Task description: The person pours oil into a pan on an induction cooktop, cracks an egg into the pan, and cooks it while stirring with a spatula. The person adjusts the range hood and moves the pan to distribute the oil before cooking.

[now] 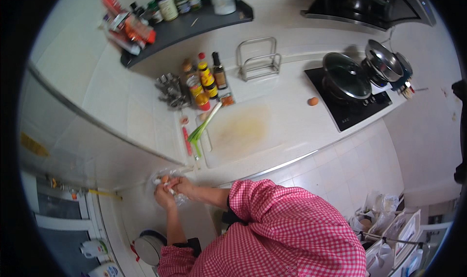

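My left hand (165,196) and my right hand (184,187) come together at a clear plastic bag (181,199) on the counter at the left. Their fingers are closed on the bag's gathered plastic, with something white between them that is too small to name. A brown egg (165,179) shows just beyond the fingertips, in the bag. The rest of the bag's contents is hidden by my hands.
A cutting board (240,131) lies ahead, with a green onion (206,125) across its left edge. Sauce bottles (208,78) stand behind. One egg (313,101) rests beside the induction cooktop (344,118), which carries a lidded pan (346,76). Stacked pots (149,248) sit lower left.
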Tool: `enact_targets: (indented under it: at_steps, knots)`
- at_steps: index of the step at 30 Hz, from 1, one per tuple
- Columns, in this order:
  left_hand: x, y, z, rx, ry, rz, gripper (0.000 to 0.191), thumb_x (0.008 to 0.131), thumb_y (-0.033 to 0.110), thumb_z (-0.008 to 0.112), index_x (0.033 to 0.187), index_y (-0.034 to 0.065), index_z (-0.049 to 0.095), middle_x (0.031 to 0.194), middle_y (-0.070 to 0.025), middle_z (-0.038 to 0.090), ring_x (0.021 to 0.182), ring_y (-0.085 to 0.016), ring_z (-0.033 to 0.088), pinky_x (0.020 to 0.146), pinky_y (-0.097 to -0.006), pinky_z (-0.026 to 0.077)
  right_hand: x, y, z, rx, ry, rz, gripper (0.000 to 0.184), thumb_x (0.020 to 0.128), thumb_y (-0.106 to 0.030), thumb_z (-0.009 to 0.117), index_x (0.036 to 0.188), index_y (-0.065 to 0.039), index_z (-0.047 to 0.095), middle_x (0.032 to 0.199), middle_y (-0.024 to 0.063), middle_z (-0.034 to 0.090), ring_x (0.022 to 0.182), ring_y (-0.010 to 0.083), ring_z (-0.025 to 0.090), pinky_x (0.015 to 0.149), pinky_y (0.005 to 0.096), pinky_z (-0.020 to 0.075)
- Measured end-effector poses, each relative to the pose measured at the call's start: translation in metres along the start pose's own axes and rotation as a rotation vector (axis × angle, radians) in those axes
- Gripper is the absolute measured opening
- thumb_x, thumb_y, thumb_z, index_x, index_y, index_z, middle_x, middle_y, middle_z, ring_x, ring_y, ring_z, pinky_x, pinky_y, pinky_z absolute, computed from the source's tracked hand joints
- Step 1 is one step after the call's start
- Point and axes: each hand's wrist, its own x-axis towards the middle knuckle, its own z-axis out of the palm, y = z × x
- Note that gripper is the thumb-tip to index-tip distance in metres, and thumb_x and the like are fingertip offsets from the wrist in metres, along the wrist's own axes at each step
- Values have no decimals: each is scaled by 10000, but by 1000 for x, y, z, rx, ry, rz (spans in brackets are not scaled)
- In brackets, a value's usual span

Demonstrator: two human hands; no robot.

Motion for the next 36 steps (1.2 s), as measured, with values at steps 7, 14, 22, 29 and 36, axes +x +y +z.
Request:
enact_targets:
  at_steps: [7,14,22,29,36]
  knots:
    - [11,24,9,61,-49,-53,240,905,214,537,1020,14,604,1037,-175,647,932,-365,621,778,-462,477,-78,-113,-125,-331,-25,62,186,832,-121,620,1008,-70,593,826,13,624,675,65,527,490,214,382]
    - [-56,91,-4,615,303,145,319,851,272,591,1007,-6,604,988,-233,642,886,-381,631,768,-469,499,-309,-233,-392,-166,378,-40,240,908,-298,610,1073,-124,631,957,-15,678,797,48,588,693,225,480]
    - [-211,436,128,-171,-1155,215,306,832,285,622,873,-15,670,694,-95,639,659,-145,598,619,-306,483,-597,-228,-657,-94,1015,-53,238,851,-274,602,981,-82,656,956,82,692,832,195,647,734,351,513]
    - [-343,749,200,-462,-1472,549,217,879,126,611,1038,-21,624,825,-62,664,756,-129,619,701,-270,493,-746,-235,-767,-894,1166,270,349,797,-259,597,1083,-73,672,1052,179,668,1030,337,621,895,415,497]
    - [-443,944,295,-489,-1544,776,184,860,127,615,975,-12,651,759,-59,665,689,-120,629,647,-266,499,-832,-320,-876,-667,1132,30,316,835,-234,630,1082,-39,664,1001,203,678,974,312,653,868,363,503]
